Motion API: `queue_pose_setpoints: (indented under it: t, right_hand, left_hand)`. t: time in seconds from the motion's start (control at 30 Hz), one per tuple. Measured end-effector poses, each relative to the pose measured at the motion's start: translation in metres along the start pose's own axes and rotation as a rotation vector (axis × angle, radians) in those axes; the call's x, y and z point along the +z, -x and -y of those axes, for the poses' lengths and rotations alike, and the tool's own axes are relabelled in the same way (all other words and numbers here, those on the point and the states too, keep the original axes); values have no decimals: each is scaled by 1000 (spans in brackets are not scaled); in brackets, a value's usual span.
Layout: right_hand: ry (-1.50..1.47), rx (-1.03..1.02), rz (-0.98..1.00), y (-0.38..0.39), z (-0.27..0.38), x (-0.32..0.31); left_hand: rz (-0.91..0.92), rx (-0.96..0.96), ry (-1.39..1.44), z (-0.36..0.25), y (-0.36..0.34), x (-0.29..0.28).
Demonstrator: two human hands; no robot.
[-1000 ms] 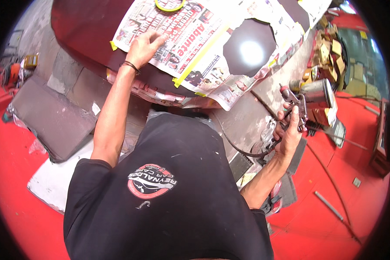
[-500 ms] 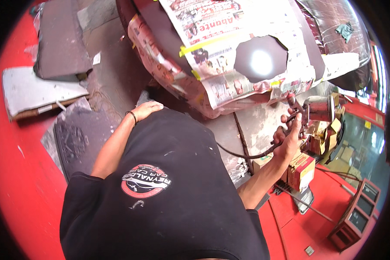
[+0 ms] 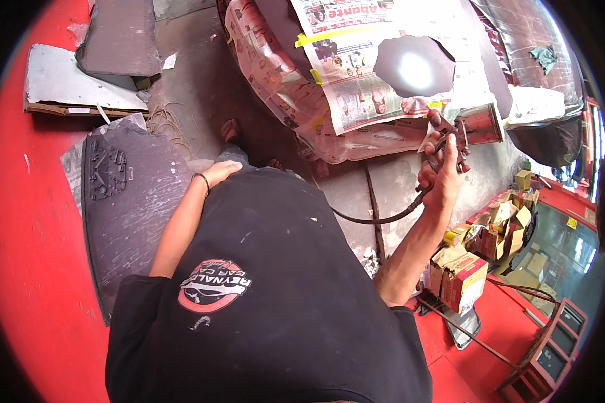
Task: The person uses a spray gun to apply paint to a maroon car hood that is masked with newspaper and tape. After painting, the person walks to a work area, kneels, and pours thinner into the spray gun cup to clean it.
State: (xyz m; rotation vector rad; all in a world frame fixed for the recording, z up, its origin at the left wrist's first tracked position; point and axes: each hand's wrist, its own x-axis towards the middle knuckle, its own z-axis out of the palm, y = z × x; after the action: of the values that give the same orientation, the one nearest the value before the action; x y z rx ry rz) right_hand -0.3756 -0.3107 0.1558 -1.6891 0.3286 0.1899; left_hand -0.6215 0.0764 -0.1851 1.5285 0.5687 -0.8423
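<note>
While right hand (image 3: 444,176) grips 1 spray gun (image 3: 474,127), left hand (image 3: 223,172) hangs beside shirt (image 3: 296,269).

"What's that spray gun (image 3: 460,136) like?"

"Dark metal, reddish in places; its stained cylindrical cup (image 3: 482,125) juts out to the right."

"And where is it?"

"Up in the right hand (image 3: 444,176), dark hose (image 3: 383,220) hanging in a curve."

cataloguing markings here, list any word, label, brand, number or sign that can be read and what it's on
Newspaper: large red lettering, readable, wording not copied; small print too small.
Badge on the shirt: lettering partly readable, wording not copied.
Box: print too small to read.
Yellow sticker: too small to read.
Spray gun: no readable marking.
</note>
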Motion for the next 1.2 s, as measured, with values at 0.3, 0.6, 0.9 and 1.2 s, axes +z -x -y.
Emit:
queue_pose_setpoints:
  t: [0.3, 0.6, 0.9, 1.2]
  right_hand:
    - [59, -50, -66, 7, -1, -4]
    - [12, -112, -137, 13, 9, -13]
    - [-17, -32, -36, 15, 2, -15]
    - [-57, -54, -78, 13, 11, -15]
  left_hand:
    - [-237, 40, 383, 65, 23, 1]
    - [-270, -161, 297, 117, 32, 4]
    - [-192, -179, 220, 183, 47, 22]
    - [-217, -208, 189, 176, 40, 15]
